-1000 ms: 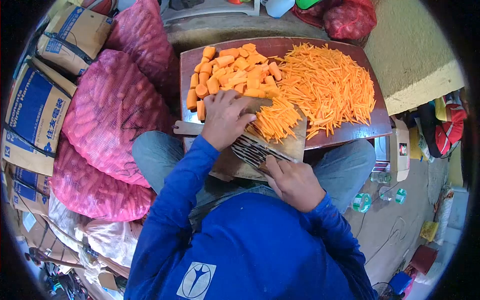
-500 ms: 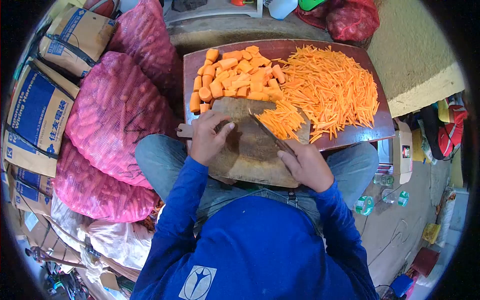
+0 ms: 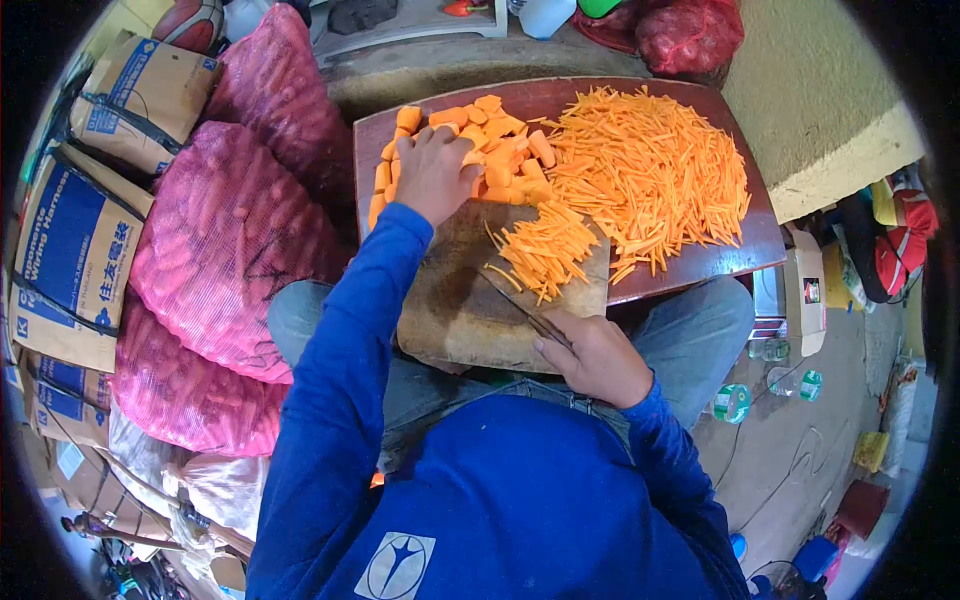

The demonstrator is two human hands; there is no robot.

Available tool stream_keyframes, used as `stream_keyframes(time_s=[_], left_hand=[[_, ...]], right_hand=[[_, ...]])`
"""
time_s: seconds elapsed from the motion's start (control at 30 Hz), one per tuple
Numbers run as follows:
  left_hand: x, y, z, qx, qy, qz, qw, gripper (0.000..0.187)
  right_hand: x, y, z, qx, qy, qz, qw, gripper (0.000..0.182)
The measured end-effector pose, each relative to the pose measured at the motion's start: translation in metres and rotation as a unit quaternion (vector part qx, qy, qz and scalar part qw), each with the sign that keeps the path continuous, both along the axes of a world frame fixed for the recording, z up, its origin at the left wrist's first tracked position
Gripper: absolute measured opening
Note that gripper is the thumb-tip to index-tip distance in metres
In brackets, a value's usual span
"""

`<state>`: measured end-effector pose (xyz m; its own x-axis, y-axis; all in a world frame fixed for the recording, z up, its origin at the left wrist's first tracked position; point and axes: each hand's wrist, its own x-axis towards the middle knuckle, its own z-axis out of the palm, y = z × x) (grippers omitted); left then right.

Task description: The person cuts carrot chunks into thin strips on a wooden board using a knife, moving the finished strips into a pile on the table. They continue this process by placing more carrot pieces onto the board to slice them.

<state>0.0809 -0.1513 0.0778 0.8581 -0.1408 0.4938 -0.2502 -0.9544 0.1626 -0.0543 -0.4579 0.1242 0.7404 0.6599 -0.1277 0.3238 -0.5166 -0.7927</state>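
My left hand (image 3: 436,172) reaches over the pile of carrot chunks (image 3: 508,140), fingers apart and touching the pieces at its left side. Its fingertips are partly hidden among them. In my right hand (image 3: 597,358) is a knife (image 3: 524,312), its dark blade lying low over the wooden cutting board (image 3: 470,335) and pointing up and left. On the board's upper right lies a small heap of carrot sticks (image 3: 545,247). A much larger heap of carrot sticks (image 3: 655,165) spreads over the right part of the reddish-brown table (image 3: 735,262).
Pink mesh sacks of carrots (image 3: 225,235) are stacked at my left, beside cardboard boxes (image 3: 70,255). A red mesh bag (image 3: 690,38) rests behind the table near a yellowish wall (image 3: 830,120). Plastic bottles (image 3: 732,402) lie on the floor at right.
My left hand has moved from the board up and forward onto the carrot chunks. My right hand has drawn the knife down and left, away from the small heap of sticks.
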Motion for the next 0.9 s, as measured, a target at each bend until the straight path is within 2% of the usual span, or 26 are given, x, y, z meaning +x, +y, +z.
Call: stream_keyframes(time_s=[0.07,0.13,0.27,0.37,0.43,0.47,0.53,0.63,0.7,0.83,0.9], left_hand=[[0.019,0.001,-0.005,0.028,0.013,0.002,1.000,0.022],[0.036,0.001,-0.009,0.104,0.064,0.016,0.992,0.025],[0.050,-0.002,-0.014,0.119,0.073,0.019,0.990,0.019],[0.049,-0.001,-0.013,0.148,0.062,0.017,0.987,0.014],[0.046,0.003,-0.013,0.086,-0.036,0.004,0.996,0.011],[0.042,0.005,-0.013,0.086,-0.036,0.006,0.996,0.011],[0.021,0.003,0.004,0.049,-0.133,-0.010,0.990,0.008],[-0.042,-0.009,0.025,0.091,-0.127,0.022,0.987,0.009],[-0.086,-0.014,0.016,0.097,-0.131,0.018,0.987,0.010],[-0.171,-0.042,-0.001,0.034,-0.007,-0.012,0.999,0.016],[-0.189,-0.064,-0.014,-0.009,-0.001,-0.026,1.000,0.017]], right_hand=[[0.000,-0.001,0.000,-0.008,-0.004,0.005,1.000,0.028],[-0.002,-0.001,-0.003,-0.016,-0.007,0.008,1.000,0.028],[-0.006,-0.001,-0.009,-0.020,-0.034,0.012,0.999,0.030],[-0.006,-0.002,-0.009,-0.021,-0.033,0.015,0.999,0.031],[-0.005,-0.002,-0.009,-0.022,-0.030,0.016,0.999,0.031],[-0.005,-0.002,-0.008,-0.010,-0.023,0.010,1.000,0.028],[-0.003,-0.002,-0.009,0.003,-0.017,0.003,1.000,0.027],[-0.001,-0.005,-0.015,0.033,0.001,-0.015,0.999,0.027],[0.002,-0.006,-0.020,0.082,0.011,-0.047,0.995,0.028],[0.009,-0.009,-0.016,0.072,0.038,-0.036,0.996,0.024],[0.011,-0.006,-0.010,0.061,0.036,-0.022,0.997,0.023]])
